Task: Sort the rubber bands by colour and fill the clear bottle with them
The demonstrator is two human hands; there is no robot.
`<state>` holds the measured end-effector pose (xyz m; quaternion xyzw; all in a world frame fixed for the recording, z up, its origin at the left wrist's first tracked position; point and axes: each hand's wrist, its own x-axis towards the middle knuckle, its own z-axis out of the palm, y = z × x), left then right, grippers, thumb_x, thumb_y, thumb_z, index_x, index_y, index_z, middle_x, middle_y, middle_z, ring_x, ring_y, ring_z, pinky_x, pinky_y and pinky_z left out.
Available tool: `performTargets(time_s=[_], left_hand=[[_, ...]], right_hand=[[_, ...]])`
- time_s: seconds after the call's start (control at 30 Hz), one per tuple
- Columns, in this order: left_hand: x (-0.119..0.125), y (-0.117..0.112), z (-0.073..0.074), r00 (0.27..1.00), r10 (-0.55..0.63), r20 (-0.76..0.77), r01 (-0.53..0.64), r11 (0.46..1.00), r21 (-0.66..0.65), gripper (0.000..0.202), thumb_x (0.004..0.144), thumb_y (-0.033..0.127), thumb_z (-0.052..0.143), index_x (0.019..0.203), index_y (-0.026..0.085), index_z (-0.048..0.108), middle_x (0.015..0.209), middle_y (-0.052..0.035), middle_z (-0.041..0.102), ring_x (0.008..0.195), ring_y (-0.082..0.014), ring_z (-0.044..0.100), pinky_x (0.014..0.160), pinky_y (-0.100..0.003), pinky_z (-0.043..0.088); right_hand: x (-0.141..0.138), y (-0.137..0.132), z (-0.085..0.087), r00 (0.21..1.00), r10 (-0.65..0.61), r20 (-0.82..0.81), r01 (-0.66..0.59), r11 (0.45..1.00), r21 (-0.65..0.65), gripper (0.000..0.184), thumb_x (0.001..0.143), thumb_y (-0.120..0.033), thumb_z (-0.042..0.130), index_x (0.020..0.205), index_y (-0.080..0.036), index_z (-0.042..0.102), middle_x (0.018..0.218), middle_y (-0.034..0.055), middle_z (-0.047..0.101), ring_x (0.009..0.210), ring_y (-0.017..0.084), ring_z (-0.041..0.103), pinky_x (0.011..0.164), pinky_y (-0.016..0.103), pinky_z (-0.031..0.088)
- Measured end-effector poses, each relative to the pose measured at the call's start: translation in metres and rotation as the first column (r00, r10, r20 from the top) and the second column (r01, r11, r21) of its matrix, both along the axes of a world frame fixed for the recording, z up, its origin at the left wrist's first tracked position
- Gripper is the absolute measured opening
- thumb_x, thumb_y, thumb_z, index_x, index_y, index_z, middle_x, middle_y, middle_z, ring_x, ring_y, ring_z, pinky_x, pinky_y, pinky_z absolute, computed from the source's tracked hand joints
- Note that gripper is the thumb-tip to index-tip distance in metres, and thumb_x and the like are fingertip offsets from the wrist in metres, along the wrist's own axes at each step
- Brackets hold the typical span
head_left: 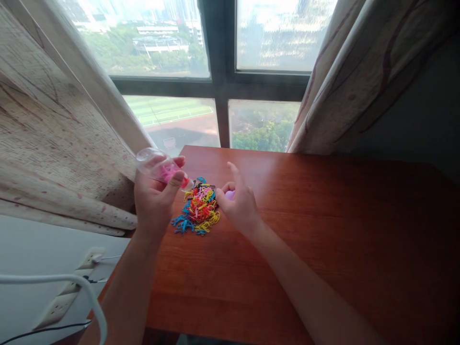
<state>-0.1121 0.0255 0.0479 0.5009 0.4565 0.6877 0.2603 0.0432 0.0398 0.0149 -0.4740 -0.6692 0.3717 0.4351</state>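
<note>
My left hand (154, 196) is wrapped round a clear plastic bottle (149, 163), tilted so that its mouth points down to the right. Pink and red bands (170, 173) lie inside, gathered toward the neck. Just below the mouth, a pile of small rubber bands (201, 208) in blue, yellow, red, pink and black is spread on the wooden table (287, 268). To the right of the pile, my right hand (240, 203) curls its fingers round a small light-purple cap, partly hidden (230, 195). Its index finger stretches out forward.
Behind the table's far edge is a window (223, 86) with dark frames. Patterned curtains hang at the left (64, 120) and right (334, 86). At lower left, a white cable (53, 278) loops in front of several power sockets (59, 306) with plugs.
</note>
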Motion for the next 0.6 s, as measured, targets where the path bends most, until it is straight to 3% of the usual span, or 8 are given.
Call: performTargets(time_s=[0.07, 0.17, 0.27, 0.47, 0.6], left_hand=[[0.004, 0.004, -0.008, 0.997, -0.042, 0.072, 0.046, 0.998, -0.052, 0.035, 0.082, 0.03, 0.073, 0.11, 0.023, 0.054, 0.116, -0.0081, 0.07, 0.107, -0.0217, 0.067, 0.08, -0.03, 0.058], [0.009, 0.008, -0.024, 0.995, -0.056, 0.086, 0.066, 0.992, -0.108, 0.038, 0.08, 0.03, 0.075, 0.11, 0.021, 0.055, 0.117, -0.0088, 0.069, 0.112, -0.0218, 0.064, 0.093, -0.034, 0.053], [0.01, 0.009, -0.033, 0.984, -0.074, 0.16, 0.097, 0.986, -0.139, 0.039, 0.078, 0.03, 0.076, 0.109, 0.021, 0.053, 0.112, -0.0073, 0.07, 0.108, -0.0219, 0.066, 0.091, -0.036, 0.054], [0.011, 0.004, -0.027, 0.966, -0.1, 0.238, 0.138, 0.979, -0.15, 0.04, 0.077, 0.028, 0.078, 0.109, 0.021, 0.054, 0.11, -0.0083, 0.071, 0.103, -0.0224, 0.068, 0.081, -0.032, 0.057], [0.011, -0.001, -0.02, 0.944, -0.096, 0.314, 0.153, 0.975, -0.161, 0.037, 0.076, 0.027, 0.079, 0.104, 0.019, 0.057, 0.102, -0.0079, 0.074, 0.093, -0.0215, 0.071, 0.076, -0.031, 0.058]], right_hand=[[-0.012, -0.009, 0.002, 0.998, -0.001, 0.064, -0.001, 0.999, 0.035, 0.073, 0.082, -0.023, 0.052, 0.151, -0.017, 0.028, 0.077, 0.0007, 0.067, 0.067, 0.017, 0.06, 0.069, 0.028, 0.047], [-0.024, -0.015, -0.003, 0.923, 0.256, 0.287, -0.255, 0.966, -0.041, 0.089, 0.074, -0.021, 0.057, 0.153, -0.016, 0.018, 0.076, 0.0029, 0.068, 0.065, 0.021, 0.061, 0.066, 0.033, 0.048], [-0.019, -0.01, -0.007, 0.872, 0.351, 0.341, -0.344, 0.935, -0.083, 0.085, 0.074, -0.023, 0.058, 0.152, -0.02, 0.024, 0.079, 0.0034, 0.069, 0.069, 0.023, 0.064, 0.067, 0.032, 0.048], [-0.001, 0.0, -0.013, 0.964, 0.23, 0.133, -0.216, 0.97, -0.109, 0.074, 0.075, -0.02, 0.057, 0.146, -0.016, 0.036, 0.075, -0.001, 0.067, 0.066, 0.016, 0.061, 0.066, 0.025, 0.046], [-0.002, 0.001, -0.02, 0.986, 0.169, -0.009, -0.169, 0.973, -0.155, 0.049, 0.074, -0.021, 0.058, 0.123, -0.016, 0.061, 0.068, -0.0036, 0.062, 0.061, 0.013, 0.056, 0.062, 0.022, 0.044]])
